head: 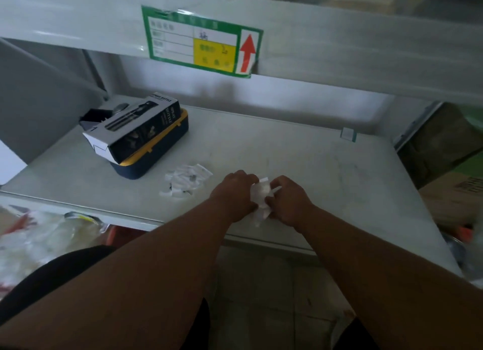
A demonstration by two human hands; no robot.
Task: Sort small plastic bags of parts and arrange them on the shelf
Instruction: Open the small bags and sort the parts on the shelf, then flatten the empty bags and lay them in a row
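I am looking down at a grey metal shelf (pixel 300 151), the widest surface here. Up and to the left of my grip, well apart from it, a black printed carton (pixel 136 127) lies tilted on a navy case with a yellow rim (pixel 167 153). Just left of the grip, a loose scatter of small clear bags with dark parts (pixel 185 181) lies flat on the shelf. My left hand (pixel 236 192) and right hand (pixel 288 200) meet near the shelf's front edge, both pinching a crumpled bunch of clear plastic bags (pixel 261 198) between them. The bunch looks thin, pale and creased; I cannot make out its contents. My worry: so close to the front edge, a slippery bag could slide free and drop off the shelf if either pinch loosens while I separate them.
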